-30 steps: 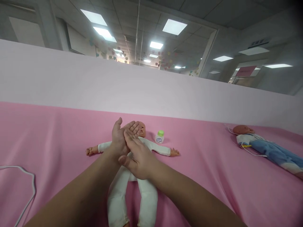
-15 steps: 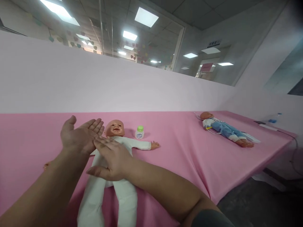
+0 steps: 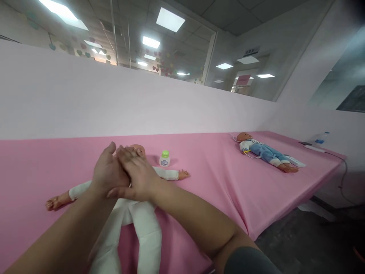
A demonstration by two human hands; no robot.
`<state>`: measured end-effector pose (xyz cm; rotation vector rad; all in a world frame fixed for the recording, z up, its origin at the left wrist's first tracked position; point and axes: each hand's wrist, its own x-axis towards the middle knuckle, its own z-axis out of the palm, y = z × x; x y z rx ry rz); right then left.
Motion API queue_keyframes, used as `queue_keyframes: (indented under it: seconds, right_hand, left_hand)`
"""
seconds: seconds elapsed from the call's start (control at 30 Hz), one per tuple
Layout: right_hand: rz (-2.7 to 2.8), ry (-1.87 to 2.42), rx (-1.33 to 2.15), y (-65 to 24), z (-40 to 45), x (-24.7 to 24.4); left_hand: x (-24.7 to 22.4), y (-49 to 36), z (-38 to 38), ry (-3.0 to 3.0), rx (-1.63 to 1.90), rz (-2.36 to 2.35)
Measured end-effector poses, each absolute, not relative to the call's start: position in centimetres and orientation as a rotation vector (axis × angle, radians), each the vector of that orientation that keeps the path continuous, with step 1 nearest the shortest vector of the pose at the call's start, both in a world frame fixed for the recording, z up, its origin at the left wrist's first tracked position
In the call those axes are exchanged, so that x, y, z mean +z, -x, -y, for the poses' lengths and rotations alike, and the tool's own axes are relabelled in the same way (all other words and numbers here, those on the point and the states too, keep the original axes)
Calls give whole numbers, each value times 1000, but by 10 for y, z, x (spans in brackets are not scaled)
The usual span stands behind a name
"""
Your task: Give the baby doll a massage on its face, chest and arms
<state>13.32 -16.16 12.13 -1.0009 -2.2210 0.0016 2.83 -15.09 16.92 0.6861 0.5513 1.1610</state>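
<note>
The left hand (image 3: 110, 173) and right hand (image 3: 137, 175) press flat together over the baby doll (image 3: 142, 217). The lotion bottle (image 3: 164, 159) stands shut beside its head, mid-table.

Table cover (image 3: 216, 160): pink cloth, matt, lightly creased at the corner drop; near doll (image 3: 142, 224): white soft cloth suit, smooth glossy plastic head and hands; small bottle (image 3: 164, 159): glossy plastic, green cap; far doll (image 3: 265, 151): blue and white cloth; back wall (image 3: 142, 102): matt, smooth.
</note>
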Motion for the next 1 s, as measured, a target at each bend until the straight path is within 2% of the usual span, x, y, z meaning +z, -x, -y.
queue_keyframes:
  seconds: [0.1, 0.23, 0.37, 0.5, 0.8, 0.9, 1.0]
  right_hand:
    - [2219, 987, 82, -151, 160, 120]
    - [2240, 946, 279, -163, 186, 104]
    - [2384, 739, 369, -167, 232, 83]
    - [2473, 732, 474, -167, 249, 72]
    - [2517, 1327, 357, -181, 174, 69]
    - [2398, 1651, 315, -192, 169, 62]
    - [2301, 1765, 309, -200, 173, 51]
  left_hand:
    - [159, -25, 155, -903, 1118, -581]
    - [114, 5, 157, -1310, 1328, -880]
    - [68, 32, 166, -1707, 1160, -1150]
    - [49, 37, 165, -1827, 1042, -1235]
    - [42, 37, 160, -1858, 1039, -1231]
    - [43, 37, 162, -1874, 1042, -1211]
    - [50, 41, 165, -1816, 1089, -1149]
